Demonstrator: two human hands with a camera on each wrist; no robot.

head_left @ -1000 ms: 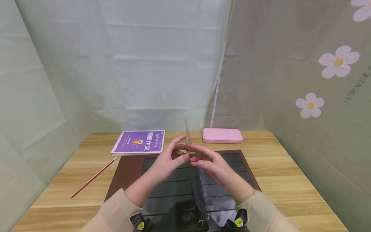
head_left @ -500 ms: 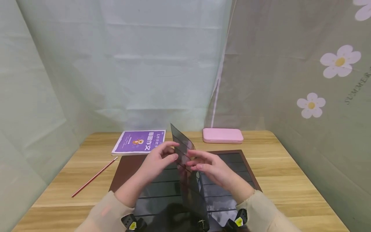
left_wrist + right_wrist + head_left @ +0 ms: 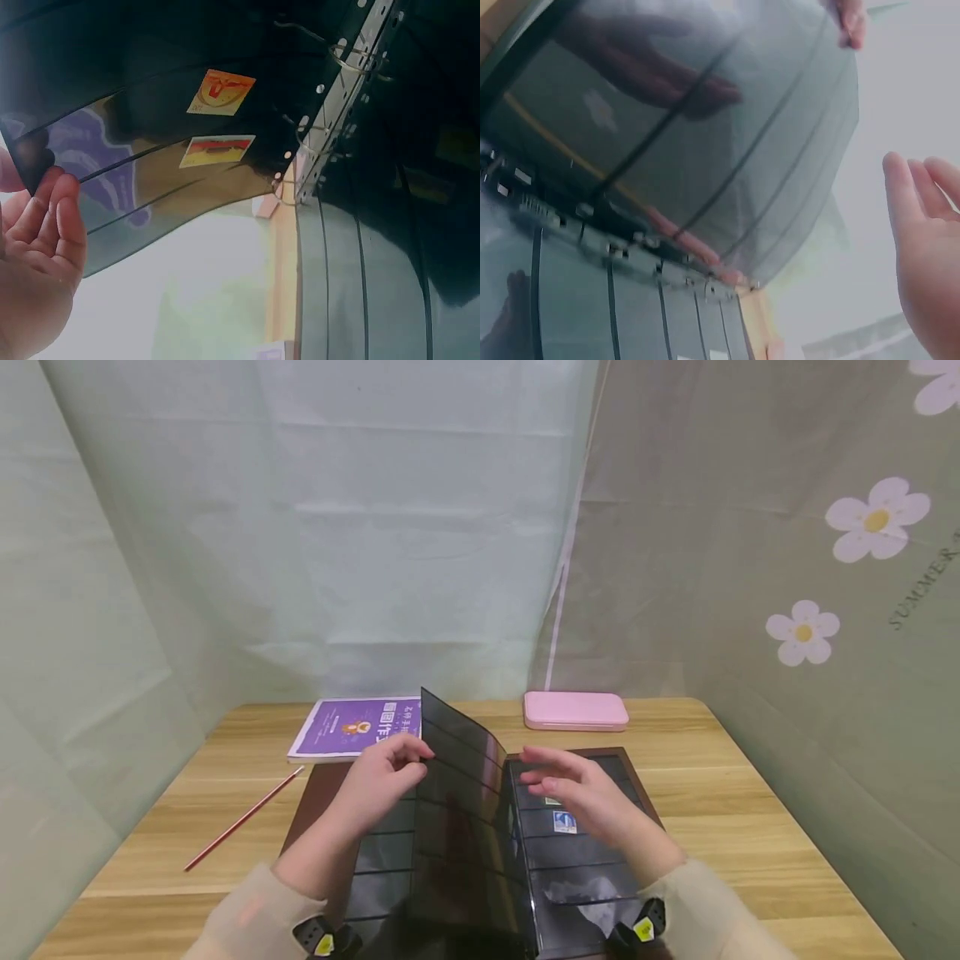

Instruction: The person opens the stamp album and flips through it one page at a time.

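Observation:
A ring-bound stamp album with a brown cover (image 3: 317, 792) lies spread on the table. My left hand (image 3: 384, 778) pinches the outer edge of a black strip-pocket page (image 3: 461, 802), which stands raised and curved over the left side. In the left wrist view, an orange stamp (image 3: 221, 92) and a red-and-yellow stamp (image 3: 217, 151) sit in the page's strips, beside the metal rings (image 3: 352, 61). My right hand (image 3: 585, 797), fingers loosely extended and holding nothing, hovers over the right-hand page (image 3: 577, 852). A blue-and-white stamp (image 3: 565, 822) shows there, another partly hidden behind the fingers.
Behind the album, a purple book (image 3: 352, 727) lies at the back left and a pink case (image 3: 575, 711) at the back right. A thin red stick (image 3: 243, 818) rests on the wooden table (image 3: 750, 852) to the left. Fabric curtains (image 3: 420, 527) surround the table.
The page has swung from nearly upright toward the left, drawn by my left hand. My right hand has come away from it and moved right, exposing stamps on the right-hand page.

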